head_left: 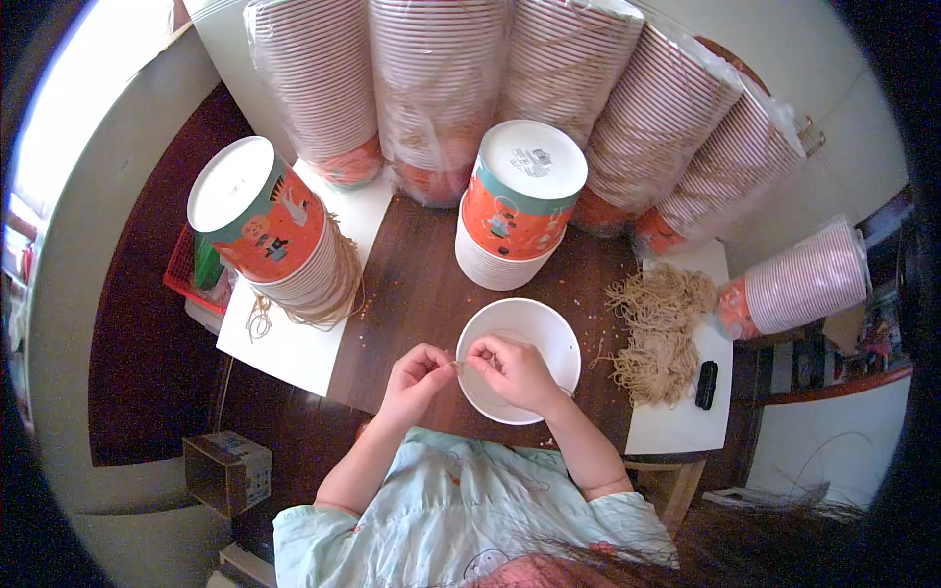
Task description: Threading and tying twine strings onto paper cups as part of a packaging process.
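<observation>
From the head view I see both hands meeting over a white paper bowl (520, 338) that sits upright on the dark wooden tabletop (412, 294), directly in front of the person. The left hand (417, 377) has its fingers pinched closed on one end of a thin tan string (459, 365). The right hand (515, 370) hovers over the bowl's near rim with its fingers closed on the other end of the same string. The two hands are just beside each other, fingertips nearly touching.

Behind the bowl stands an inverted stack of bowls (515, 206) with orange and teal printed sides. A second inverted stack (274, 230) leans at the left on a white board (294, 343), with loose string looped around its base. To the right of the bowl, a pile of tan strings (659, 328) lies partly on another white board (676, 421), beside a small black object (706, 384). Long sleeves of nested bowls wrapped in clear plastic (441, 88) lie across the far edge of the tabletop. A small cardboard box (227, 470) sits on the floor at the left.
</observation>
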Demonstrator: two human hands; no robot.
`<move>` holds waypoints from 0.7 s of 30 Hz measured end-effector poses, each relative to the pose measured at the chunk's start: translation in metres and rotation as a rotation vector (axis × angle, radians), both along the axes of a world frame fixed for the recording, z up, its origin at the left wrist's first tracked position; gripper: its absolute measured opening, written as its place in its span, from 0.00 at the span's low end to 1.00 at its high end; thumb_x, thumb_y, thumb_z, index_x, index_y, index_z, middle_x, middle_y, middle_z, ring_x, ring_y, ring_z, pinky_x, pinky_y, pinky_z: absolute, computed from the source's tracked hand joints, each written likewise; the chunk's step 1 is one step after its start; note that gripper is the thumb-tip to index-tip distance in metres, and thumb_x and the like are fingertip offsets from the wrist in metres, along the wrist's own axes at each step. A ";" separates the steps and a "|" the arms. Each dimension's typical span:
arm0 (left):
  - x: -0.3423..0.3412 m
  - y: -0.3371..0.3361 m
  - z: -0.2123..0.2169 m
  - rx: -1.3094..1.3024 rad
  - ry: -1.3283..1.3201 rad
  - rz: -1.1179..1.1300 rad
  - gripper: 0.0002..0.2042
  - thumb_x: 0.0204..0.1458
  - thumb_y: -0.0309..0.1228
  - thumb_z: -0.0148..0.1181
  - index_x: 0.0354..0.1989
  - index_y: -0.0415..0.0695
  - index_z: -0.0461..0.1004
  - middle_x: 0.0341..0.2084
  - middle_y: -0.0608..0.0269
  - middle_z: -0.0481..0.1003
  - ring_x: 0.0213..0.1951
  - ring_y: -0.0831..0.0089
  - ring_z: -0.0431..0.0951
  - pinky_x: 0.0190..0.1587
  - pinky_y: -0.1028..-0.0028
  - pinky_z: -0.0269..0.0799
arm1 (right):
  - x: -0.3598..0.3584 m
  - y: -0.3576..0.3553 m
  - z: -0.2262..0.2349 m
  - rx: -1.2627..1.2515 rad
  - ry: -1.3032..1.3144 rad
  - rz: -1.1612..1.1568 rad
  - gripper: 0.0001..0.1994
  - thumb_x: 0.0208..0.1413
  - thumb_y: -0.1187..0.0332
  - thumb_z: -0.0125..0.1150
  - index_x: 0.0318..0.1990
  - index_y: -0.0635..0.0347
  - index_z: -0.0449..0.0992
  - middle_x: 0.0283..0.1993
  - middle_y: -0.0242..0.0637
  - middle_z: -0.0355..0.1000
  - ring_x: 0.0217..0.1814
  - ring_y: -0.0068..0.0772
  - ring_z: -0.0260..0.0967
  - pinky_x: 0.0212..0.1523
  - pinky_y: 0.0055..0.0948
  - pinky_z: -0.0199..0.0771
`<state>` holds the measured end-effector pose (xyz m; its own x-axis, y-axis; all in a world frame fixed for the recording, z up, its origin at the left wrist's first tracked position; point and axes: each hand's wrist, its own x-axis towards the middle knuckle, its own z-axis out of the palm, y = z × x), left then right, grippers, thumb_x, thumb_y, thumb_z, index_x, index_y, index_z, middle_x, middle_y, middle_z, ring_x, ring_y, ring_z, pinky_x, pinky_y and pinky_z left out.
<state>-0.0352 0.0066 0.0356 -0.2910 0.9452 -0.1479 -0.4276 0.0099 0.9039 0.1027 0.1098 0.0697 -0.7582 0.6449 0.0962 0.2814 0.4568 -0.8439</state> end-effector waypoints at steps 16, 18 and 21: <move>-0.003 0.001 -0.015 -0.069 -0.037 0.046 0.02 0.52 0.25 0.51 0.30 0.41 0.68 0.25 0.74 0.68 0.28 0.88 0.65 0.31 0.86 0.60 | 0.002 -0.001 -0.008 0.005 -0.106 0.044 0.05 0.47 0.68 0.56 0.29 0.59 0.69 0.18 0.40 0.67 0.18 0.34 0.67 0.20 0.30 0.62; -0.003 0.001 -0.016 -0.010 -0.139 0.103 0.01 0.52 0.24 0.49 0.32 0.42 0.67 0.24 0.74 0.67 0.27 0.88 0.65 0.30 0.87 0.59 | 0.002 -0.002 -0.008 0.013 -0.109 0.045 0.05 0.47 0.68 0.56 0.29 0.59 0.70 0.18 0.40 0.68 0.19 0.36 0.67 0.20 0.31 0.62; -0.004 0.001 -0.013 -0.030 -0.157 0.075 0.01 0.53 0.24 0.48 0.33 0.43 0.66 0.23 0.74 0.66 0.26 0.88 0.64 0.29 0.87 0.59 | 0.001 -0.002 -0.009 0.026 -0.113 0.056 0.06 0.47 0.67 0.56 0.29 0.58 0.70 0.18 0.40 0.68 0.20 0.38 0.68 0.21 0.32 0.63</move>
<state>-0.0394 0.0073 0.0230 -0.3319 0.9160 -0.2252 -0.5643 -0.0015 0.8256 0.1041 0.1077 0.0606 -0.7997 0.6000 0.0241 0.3475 0.4952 -0.7962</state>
